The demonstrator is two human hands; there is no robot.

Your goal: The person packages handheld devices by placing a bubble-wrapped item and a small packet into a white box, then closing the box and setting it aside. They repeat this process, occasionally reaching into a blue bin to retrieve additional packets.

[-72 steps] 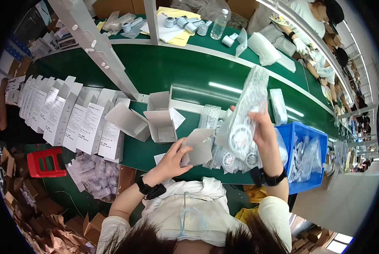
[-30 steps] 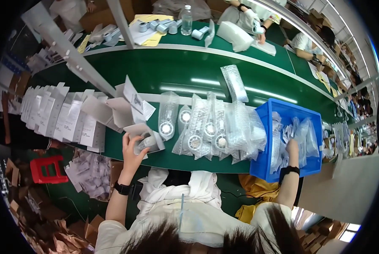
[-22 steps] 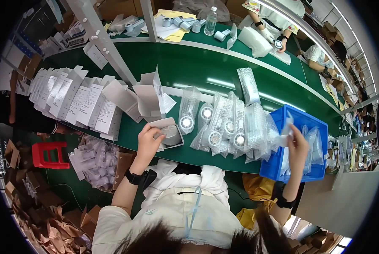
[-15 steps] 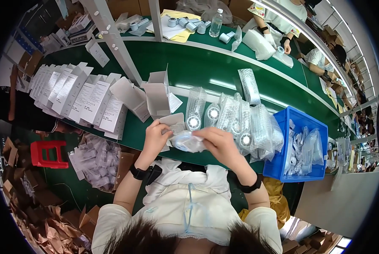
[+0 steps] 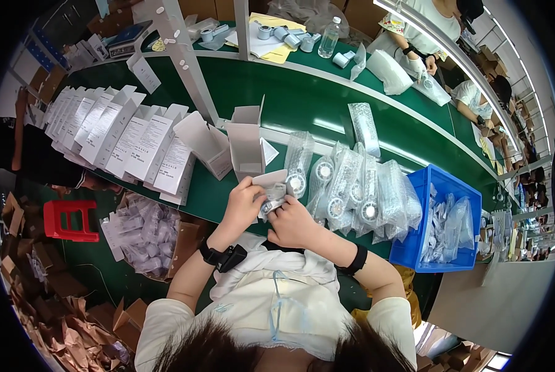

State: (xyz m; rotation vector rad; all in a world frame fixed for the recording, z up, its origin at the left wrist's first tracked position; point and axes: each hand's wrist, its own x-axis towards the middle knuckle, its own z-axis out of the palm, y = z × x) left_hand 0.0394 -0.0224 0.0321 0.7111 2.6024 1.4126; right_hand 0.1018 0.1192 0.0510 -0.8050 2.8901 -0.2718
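Left fingers: bent and clamped on the near left side of the small open box [image 5: 271, 178]; left hand [image 5: 240, 202].
Right fingers: curled in close to the left ones; right hand [image 5: 295, 224] sits at the box's 4 o'clock, tips partly hidden, so we can't tell if they pinch or just press.
Bagged bundle: we see a pale, clear-wrapped bundle [image 5: 275, 195] at the box mouth, between both hands; exact contents unclear.
Step in hand: we judge it as tucking the bundle down into the box, left steadying, right working.
Next move calls for: a gentle press past the rim, we think, keeping film off the flap.
Open boxes: one upright [image 5: 246, 152] at 11 o'clock, one tilted [image 5: 203, 142] at 10.
Bubble-wrapped pieces: pile [image 5: 342, 186] at 3 o'clock.
Blue bin: [image 5: 407, 251] beyond the pile, clear bags inside.
White boxes: row [image 5: 138, 149] out at 10 o'clock.
Change vs half a second ago: we note the right hand tucks in nearer the left, and less film bulges over the box's near side.
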